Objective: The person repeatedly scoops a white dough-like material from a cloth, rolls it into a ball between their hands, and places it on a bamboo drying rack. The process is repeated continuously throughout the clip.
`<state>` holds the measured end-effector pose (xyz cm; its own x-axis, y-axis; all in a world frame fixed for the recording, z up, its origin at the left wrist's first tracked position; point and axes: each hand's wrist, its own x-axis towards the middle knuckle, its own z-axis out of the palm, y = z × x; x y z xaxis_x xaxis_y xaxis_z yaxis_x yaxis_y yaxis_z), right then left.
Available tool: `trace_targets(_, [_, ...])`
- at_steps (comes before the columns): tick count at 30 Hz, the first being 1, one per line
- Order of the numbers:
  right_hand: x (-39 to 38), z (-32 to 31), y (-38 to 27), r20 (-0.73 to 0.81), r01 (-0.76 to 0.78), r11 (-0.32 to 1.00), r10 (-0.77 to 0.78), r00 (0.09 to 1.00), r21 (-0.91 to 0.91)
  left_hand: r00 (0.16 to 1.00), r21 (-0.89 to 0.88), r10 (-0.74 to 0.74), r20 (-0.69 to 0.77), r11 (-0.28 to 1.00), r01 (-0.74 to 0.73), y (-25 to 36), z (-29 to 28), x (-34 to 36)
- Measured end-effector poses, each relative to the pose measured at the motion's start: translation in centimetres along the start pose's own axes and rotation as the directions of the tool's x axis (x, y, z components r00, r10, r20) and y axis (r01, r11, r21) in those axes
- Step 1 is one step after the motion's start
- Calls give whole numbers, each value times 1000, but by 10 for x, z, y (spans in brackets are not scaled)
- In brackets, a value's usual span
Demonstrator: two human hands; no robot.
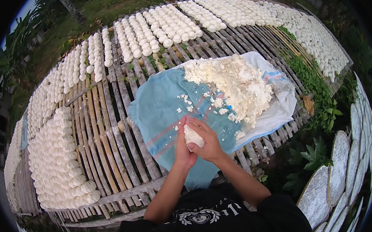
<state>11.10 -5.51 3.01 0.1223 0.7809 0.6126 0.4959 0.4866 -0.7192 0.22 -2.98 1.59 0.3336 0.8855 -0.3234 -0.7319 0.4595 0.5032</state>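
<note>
Between my two hands sits a lump of white dough-like mash (193,136), pressed from both sides. My left hand (183,147) lies along its left side with the fingers pointing away from me. My right hand (207,141) curls round the right side, its thumb across the near part. Both are above a blue-green cloth (159,105) with pink stripes. Beyond them a large heap of crumbly white mash (231,82) rests on the cloth and on a white plastic sack (276,114). Loose crumbs are scattered on the cloth near my fingertips.
A slatted bamboo platform (105,134) carries everything. Rows of round white balls (58,163) cover its left side, and more rows (169,24) line the far edge. Green leaves (311,85) grow up at the right. Large pale oval discs (314,195) lean at the lower right.
</note>
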Motion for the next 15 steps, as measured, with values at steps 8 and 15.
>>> trace_targets(8, [17,-3,-29,56,253,966,-250,967,-55,941,-115,-316,124,937,329,37,7,-19])
trace_targets(15, [8,9,-37,-50,-15,997,19,999,79,998,51,-49,29,998,47,14,0,-22])
